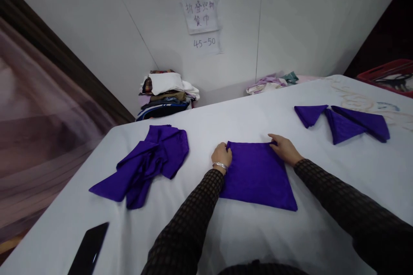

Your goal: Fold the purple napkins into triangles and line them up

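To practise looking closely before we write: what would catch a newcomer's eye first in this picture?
The vivid purple cloth lies flat and square on the white table cover in the middle, with the left hand and the right hand at its far corners. To its left lies a crumpled purple heap, to its right lie folded purple pieces, and a handwritten paper sign hangs on the wall behind.

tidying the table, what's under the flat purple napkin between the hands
The flat purple napkin lies on the white table cover, which shows around it. The left hand grips one far corner, the right hand touches the other. Anything beneath the napkin's middle is covered.
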Tool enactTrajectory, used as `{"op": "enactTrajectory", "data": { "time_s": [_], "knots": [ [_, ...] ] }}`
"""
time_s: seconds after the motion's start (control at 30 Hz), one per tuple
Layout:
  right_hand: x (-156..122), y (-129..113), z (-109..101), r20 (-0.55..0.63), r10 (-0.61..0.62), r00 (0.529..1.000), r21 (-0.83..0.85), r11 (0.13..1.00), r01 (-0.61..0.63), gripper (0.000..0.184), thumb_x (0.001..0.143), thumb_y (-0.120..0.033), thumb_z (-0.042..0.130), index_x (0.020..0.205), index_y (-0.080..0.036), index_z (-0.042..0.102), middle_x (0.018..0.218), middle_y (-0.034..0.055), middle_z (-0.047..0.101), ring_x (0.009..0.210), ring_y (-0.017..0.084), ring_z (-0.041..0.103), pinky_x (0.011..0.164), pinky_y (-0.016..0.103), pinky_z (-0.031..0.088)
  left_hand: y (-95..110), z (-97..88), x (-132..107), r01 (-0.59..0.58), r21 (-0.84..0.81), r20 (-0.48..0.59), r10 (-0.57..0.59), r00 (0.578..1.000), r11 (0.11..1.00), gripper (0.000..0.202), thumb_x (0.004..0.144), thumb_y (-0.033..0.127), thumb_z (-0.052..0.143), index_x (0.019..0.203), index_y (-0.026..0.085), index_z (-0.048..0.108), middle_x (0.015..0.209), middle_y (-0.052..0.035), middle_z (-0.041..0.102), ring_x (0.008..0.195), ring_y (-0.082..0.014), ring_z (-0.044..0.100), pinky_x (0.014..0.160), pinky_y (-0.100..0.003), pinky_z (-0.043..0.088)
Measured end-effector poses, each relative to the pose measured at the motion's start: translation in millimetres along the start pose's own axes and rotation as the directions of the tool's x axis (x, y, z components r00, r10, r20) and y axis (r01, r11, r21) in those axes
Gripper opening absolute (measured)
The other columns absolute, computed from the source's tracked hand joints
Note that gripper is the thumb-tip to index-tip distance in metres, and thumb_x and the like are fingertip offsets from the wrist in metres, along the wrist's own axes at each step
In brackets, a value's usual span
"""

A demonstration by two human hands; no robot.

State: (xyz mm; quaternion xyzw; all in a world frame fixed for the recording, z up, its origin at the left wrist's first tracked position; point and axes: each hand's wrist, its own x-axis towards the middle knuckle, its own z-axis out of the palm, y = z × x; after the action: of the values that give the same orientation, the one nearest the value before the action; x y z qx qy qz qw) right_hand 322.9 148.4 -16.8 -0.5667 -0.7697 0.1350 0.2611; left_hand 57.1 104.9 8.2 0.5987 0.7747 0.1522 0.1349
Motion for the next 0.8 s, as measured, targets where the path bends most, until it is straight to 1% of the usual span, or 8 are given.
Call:
{"op": "enactTrajectory", "data": {
  "time_s": [0.13,0.37,0.43,0.6,0.8],
  "knots": [
    [-3.4,2.7,2.5,-0.003,-0.036,0.999,-0.017,0.999,0.035,0.044,0.078,-0.021,0.049,0.121,-0.015,0.055,0.097,0.0096,0.064,0.089,0.022,0.059,0.083,0.035,0.045,-0.1,0.7,-0.6,0.002,-0.013,0.002,-0.002,1.000,1.000,0.022,0.088,0.034,0.045,0.104,0.023,0.054,0.099,-0.0060,0.066,0.094,-0.0184,0.060,0.073,-0.028,0.042],
    [-8.6,4.7,0.2,-0.038,-0.013,0.999,-0.012,1.000,0.013,0.045,0.080,-0.025,0.048,0.124,-0.017,0.052,0.092,0.0085,0.061,0.087,0.023,0.057,0.082,0.037,0.045,-1.2,2.5,-0.3,-0.001,0.009,-0.012,0.002,1.000,1.000,0.027,0.093,0.039,0.035,0.101,0.023,0.055,0.096,-0.0062,0.065,0.091,-0.0192,0.060,0.072,-0.029,0.041],
    [-10.2,6.4,0.2,-0.056,-0.015,0.998,-0.012,1.000,0.015,0.045,0.080,-0.025,0.048,0.124,-0.016,0.051,0.093,0.0088,0.061,0.087,0.024,0.057,0.082,0.037,0.046,-2.0,3.4,0.1,-0.005,0.027,-0.005,0.005,1.000,1.000,0.026,0.093,0.037,0.034,0.100,0.023,0.055,0.095,-0.0057,0.065,0.090,-0.0187,0.060,0.071,-0.028,0.041],
    [-12.5,7.7,0.6,-0.065,-0.027,0.998,-0.030,0.999,0.025,0.045,0.082,-0.028,0.046,0.125,-0.013,0.051,0.094,0.0107,0.059,0.087,0.024,0.057,0.081,0.036,0.046,-1.4,3.9,0.6,-0.057,0.081,0.001,0.057,0.998,0.995,0.021,0.092,0.028,0.036,0.099,0.022,0.055,0.100,-0.0068,0.063,0.092,-0.0193,0.059,0.073,-0.030,0.042],
    [-13.8,6.7,1.2,-0.085,-0.024,0.996,-0.004,1.000,0.023,0.045,0.082,-0.029,0.046,0.124,-0.013,0.051,0.092,0.0103,0.059,0.085,0.024,0.057,0.080,0.037,0.046,-0.3,3.7,0.8,-0.046,0.091,0.005,0.045,0.999,0.995,0.021,0.092,0.025,0.035,0.098,0.021,0.055,0.100,-0.0078,0.062,0.094,-0.0199,0.058,0.074,-0.030,0.043]
  ]
}}
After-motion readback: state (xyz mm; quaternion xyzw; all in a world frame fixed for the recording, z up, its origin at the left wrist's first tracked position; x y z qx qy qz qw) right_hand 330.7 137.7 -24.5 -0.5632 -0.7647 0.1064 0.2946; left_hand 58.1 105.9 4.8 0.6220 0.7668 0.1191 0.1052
